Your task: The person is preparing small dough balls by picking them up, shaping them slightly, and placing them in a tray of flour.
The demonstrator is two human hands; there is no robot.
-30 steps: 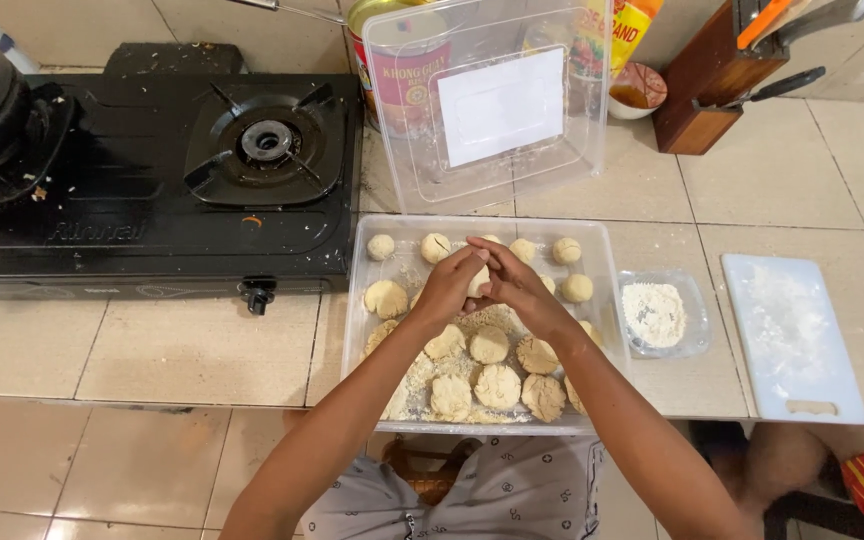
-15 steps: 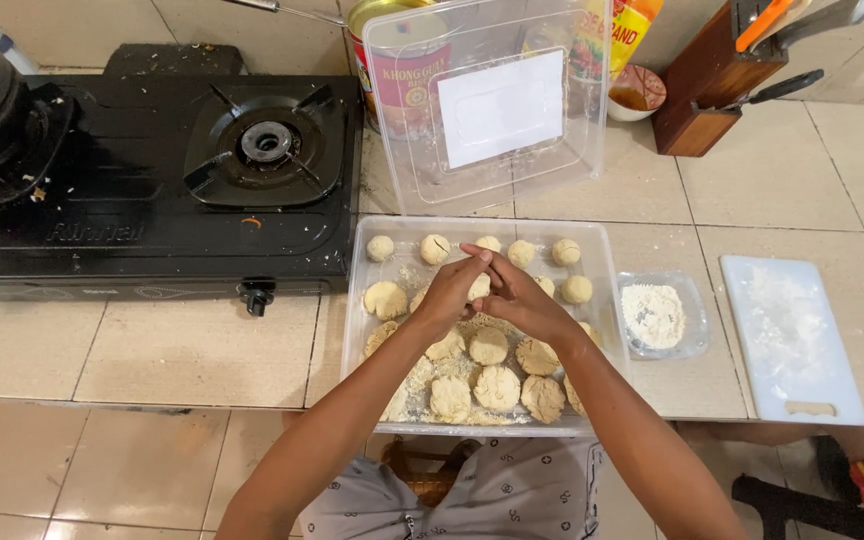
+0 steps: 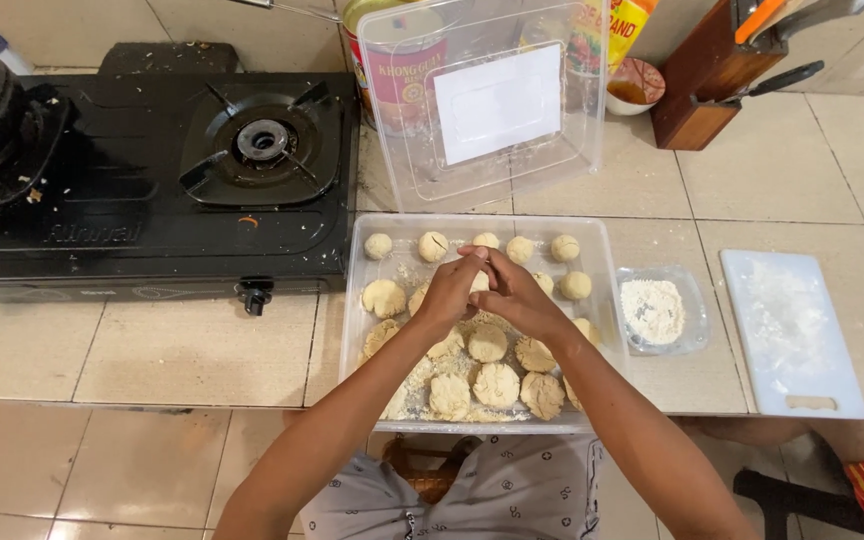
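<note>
Head view: both hands, left hand and right hand, stay cupped together grasping a dough ball over the tray; nothing has shifted.

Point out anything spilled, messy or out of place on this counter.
Pale crumbs are scattered over the black gas stove, mostly near its left burner. White flour dusts the white cutting board. Nothing looks tipped or broken.

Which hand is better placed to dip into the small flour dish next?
Right, probably. The right hand is on the side of the flour dish, just beyond the tray's right rim. The left hand would have to cross over it. Both are cupped around a dough piece.
</note>
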